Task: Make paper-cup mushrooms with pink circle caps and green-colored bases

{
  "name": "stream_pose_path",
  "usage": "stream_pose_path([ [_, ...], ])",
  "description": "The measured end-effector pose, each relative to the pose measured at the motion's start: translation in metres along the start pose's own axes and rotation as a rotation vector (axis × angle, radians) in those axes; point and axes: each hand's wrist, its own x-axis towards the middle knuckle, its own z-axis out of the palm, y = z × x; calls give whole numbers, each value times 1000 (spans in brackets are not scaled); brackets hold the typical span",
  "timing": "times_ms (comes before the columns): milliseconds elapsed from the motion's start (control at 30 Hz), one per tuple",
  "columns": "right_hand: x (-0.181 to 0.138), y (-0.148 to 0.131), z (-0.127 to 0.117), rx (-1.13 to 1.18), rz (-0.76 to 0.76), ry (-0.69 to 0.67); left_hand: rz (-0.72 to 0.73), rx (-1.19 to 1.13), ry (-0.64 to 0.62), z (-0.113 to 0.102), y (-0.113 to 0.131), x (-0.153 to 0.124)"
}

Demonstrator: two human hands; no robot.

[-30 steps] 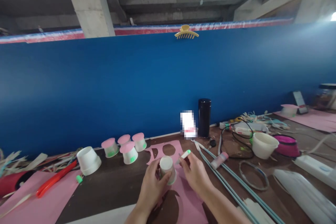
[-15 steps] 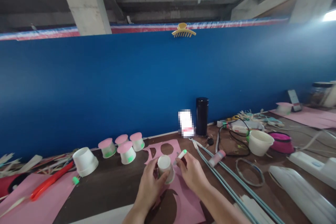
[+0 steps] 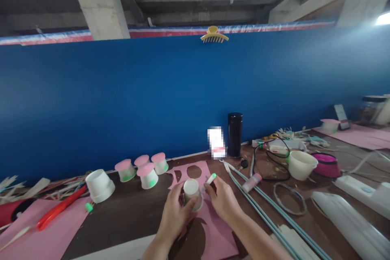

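Observation:
My left hand [image 3: 176, 207] wraps its fingers around a small white paper cup [image 3: 191, 189], which is upside down with its base up. Just to the right, my right hand [image 3: 222, 196] grips a white marker [image 3: 210, 179] whose green end points up and away from me. The marker is close to the cup, and I cannot tell whether they touch. Under both hands lies a pink paper sheet [image 3: 217, 231] with round holes cut out. Further left, several white cups with green marks wear pink paper discs [image 3: 147, 169] on top.
A larger white cup [image 3: 100, 187] stands upside down at left, near a green cap [image 3: 89, 207] and red-handled scissors [image 3: 59, 209]. A black flask [image 3: 235, 135] and a blurred phone [image 3: 216, 143] stand by the blue partition [image 3: 170, 89]. Cords and a white bowl [image 3: 301, 165] are at right.
The view has shifted very slightly. Both hands keep nearly the same pose, with the cup in the left and the marker in the right.

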Motion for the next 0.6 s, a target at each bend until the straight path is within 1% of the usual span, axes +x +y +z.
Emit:
stream_pose_path([
  [333, 0, -3, -5, -29, 14, -20, -19, 28, -9, -1, 2, -1],
  [600, 1, -12, -11, -89, 12, -67, -48, 44, 11, 4, -5, 1],
])
